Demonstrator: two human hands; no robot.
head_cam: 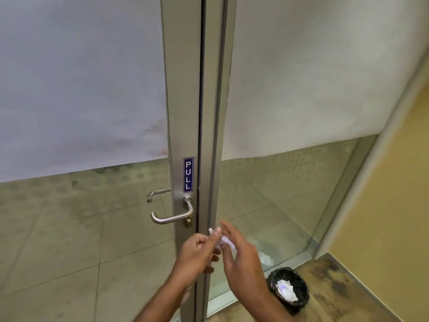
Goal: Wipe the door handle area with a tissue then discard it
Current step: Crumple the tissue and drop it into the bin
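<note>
A silver lever door handle (170,216) sits on the grey metal door frame (183,112), below a blue PULL sticker (188,175). A small crumpled white tissue (224,241) is pinched in my left hand (199,254), thumb and fingers closed on it. My right hand (241,254) is beside it with fingers spread, touching the tissue's right side. Both hands hover below and right of the handle, apart from it.
A black bin (289,288) lined with a bag, white tissue inside, stands on the floor at lower right. Frosted glass panels (81,89) flank the frame. A yellow wall (390,205) closes the right side.
</note>
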